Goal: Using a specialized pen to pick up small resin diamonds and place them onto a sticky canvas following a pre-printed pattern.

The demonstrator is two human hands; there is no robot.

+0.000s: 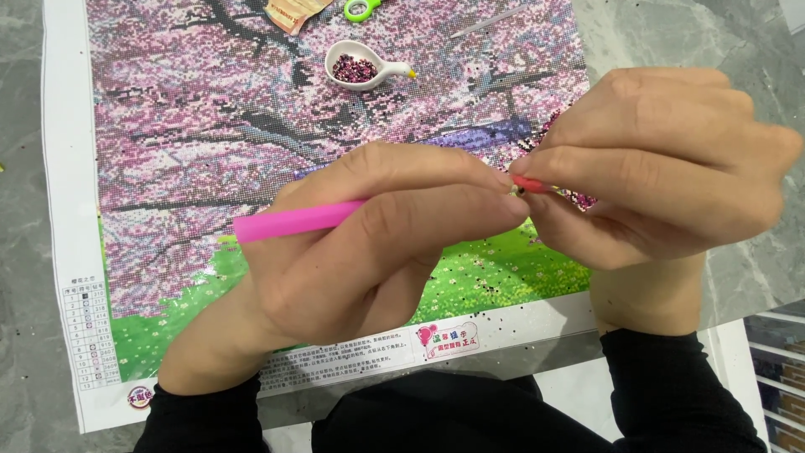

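Observation:
My left hand [369,243] grips a pink pen-shaped tool [293,220], holding it level above a bead-mosaic canvas [210,126] of pink blossom trees over green grass. My right hand [662,168] pinches the tool's red tip [530,184] between fingertips, right where the two hands meet. What sits at the tip is too small to tell. Both wrists wear black sleeves.
A small white spoon-shaped tray [362,69] of dark pink beads rests on the canvas's upper part. Beyond it lie a green-handled tool [360,8] and a torn packet [293,13]. The canvas lies on a grey marble-look surface [755,277]. Shelving shows at the lower right [780,377].

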